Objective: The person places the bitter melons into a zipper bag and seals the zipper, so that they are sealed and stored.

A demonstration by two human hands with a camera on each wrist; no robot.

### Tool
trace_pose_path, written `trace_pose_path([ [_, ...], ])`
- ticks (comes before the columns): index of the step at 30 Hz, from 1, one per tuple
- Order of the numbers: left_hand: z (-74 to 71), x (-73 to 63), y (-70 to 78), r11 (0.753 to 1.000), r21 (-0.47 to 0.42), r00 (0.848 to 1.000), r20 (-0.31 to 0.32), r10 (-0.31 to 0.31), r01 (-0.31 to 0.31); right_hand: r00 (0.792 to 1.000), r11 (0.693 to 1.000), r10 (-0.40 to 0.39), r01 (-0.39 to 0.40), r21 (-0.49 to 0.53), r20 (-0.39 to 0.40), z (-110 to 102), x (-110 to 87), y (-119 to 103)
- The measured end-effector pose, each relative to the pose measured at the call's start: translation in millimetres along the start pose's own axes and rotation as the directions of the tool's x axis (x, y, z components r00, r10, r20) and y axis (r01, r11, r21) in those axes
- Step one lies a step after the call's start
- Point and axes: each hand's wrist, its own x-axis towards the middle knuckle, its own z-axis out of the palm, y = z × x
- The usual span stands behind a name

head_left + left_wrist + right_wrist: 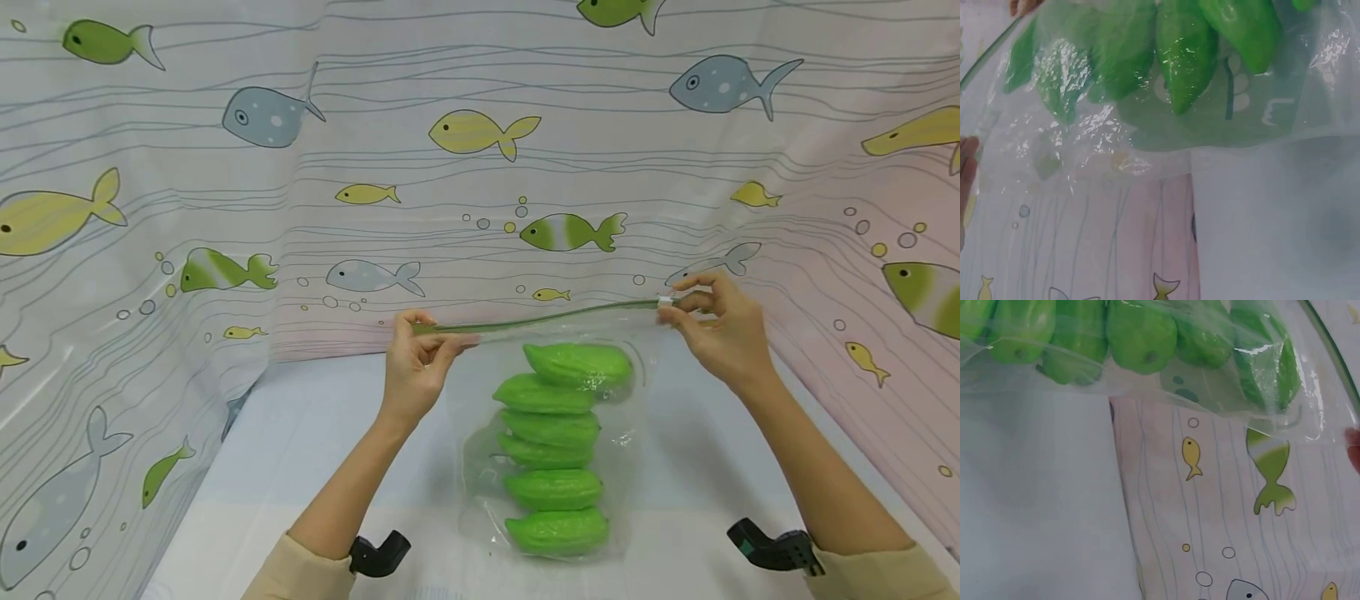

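Observation:
A clear zip bag (480,492) hangs upright between my hands, its top edge a green zip strip (525,321). Through the plastic show several green, pointed, oblong fruits (543,393), stacked in a column; the same fruits (1185,56) fill the upper left wrist view. My left hand (416,375) pinches the strip's left end between thumb and fingers. At the opposite end, my right hand (720,329) pinches by the small white slider (664,302). In the right wrist view only fingertips (1352,450) show at the right edge, beside the bag.
Below the bag lies a white tabletop (315,467). A fish-patterned curtain (480,175) rises behind it and along both sides. A black wrist camera mount sits on each sleeve, the left mount (380,554) and the right mount (772,546).

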Motion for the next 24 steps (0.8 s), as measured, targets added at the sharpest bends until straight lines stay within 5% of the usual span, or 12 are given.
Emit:
trace_pose_path([
  [3,0.1,0.3,-1.1,0.999,-0.041,1.0,-0.002,0.017,-0.017,0.998,0.998,0.063,-0.063,0.001,0.004,0.6,-2.9,4.0],
  [6,1.0,0.6,-1.9,0.997,-0.069,0.999,0.001,0.047,-0.047,0.999,0.999,0.04,-0.04,0.015,-0.01,1.8,-3.8,3.0],
  [17,6.5,-1.9,8.4,0.998,0.035,0.998,-0.004,0.06,-0.06,0.999,0.988,-0.037,0.039,0.146,-0.021,4.7,-7.1,14.6],
  [21,7.6,-2.5,19.3,0.992,0.095,0.996,0.007,0.088,-0.089,0.999,0.994,-0.046,0.045,0.099,0.011,3.8,-11.8,18.1],
  [24,5.7,-1.8,12.6,0.984,0.138,0.993,0.028,0.112,-0.115,0.998,0.998,-0.05,0.049,0.043,0.026,3.5,-13.9,17.1],
])
